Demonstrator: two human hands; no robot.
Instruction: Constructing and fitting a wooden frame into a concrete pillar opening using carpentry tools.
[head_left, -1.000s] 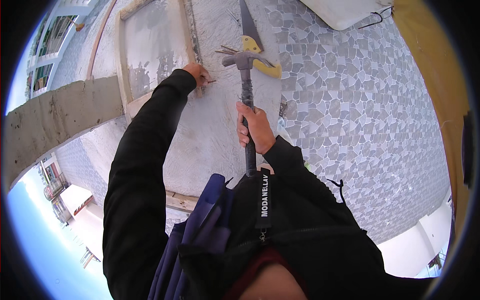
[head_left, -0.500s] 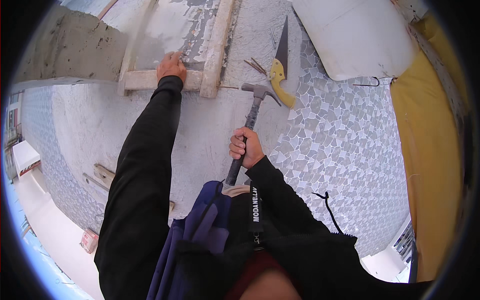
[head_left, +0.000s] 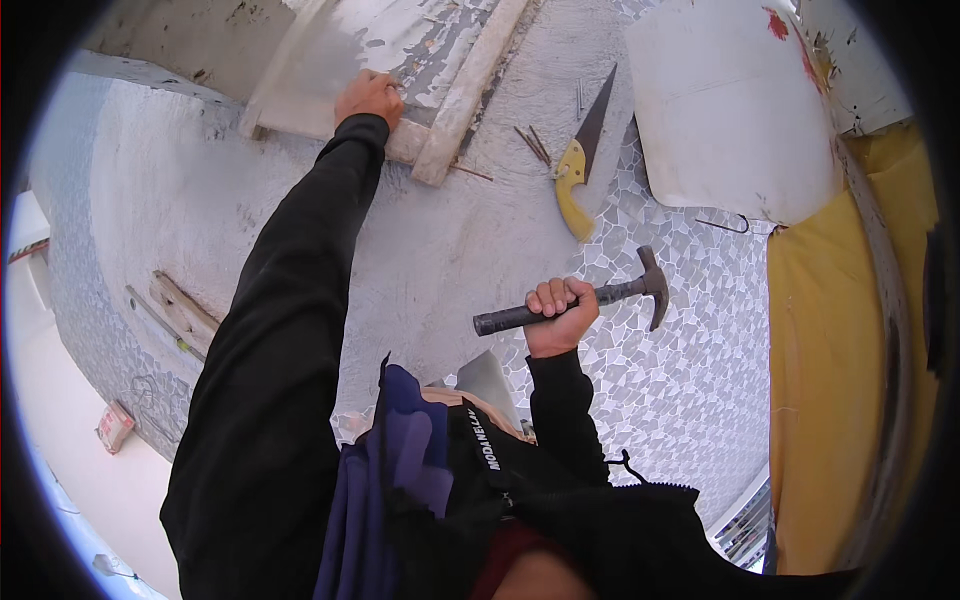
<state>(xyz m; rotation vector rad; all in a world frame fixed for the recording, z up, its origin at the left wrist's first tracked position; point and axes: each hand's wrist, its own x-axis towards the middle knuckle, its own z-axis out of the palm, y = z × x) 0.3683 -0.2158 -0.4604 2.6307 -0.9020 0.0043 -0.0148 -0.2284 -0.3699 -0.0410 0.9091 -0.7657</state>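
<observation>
A claw hammer (head_left: 625,292) with a dark taped handle is held in my right hand (head_left: 563,318), fingers wrapped round the grip. It lies almost level, its head pointing right over the patterned floor. My left arm reaches forward, and the left hand (head_left: 368,100) is curled over the near bar of a wooden frame (head_left: 440,150); its fingertips are partly hidden. The frame surrounds a grey panel with patchy, flaking white. Beyond the hammer lies a handsaw (head_left: 573,185) with a yellow handle, and several thin rods or nails (head_left: 533,145) rest beside it.
A large white panel (head_left: 735,110) and yellow cloth (head_left: 820,380) with a long pole stand at the right. A bent metal hook (head_left: 725,226) lies below the panel. Wood pieces (head_left: 185,308) rest at the left. A concrete block (head_left: 190,45) stands at the far left.
My right hand has swung the hammer from upright to nearly level, its head now pointing right. The left hand stays on the wooden frame, while the whole view has turned and shifted.
</observation>
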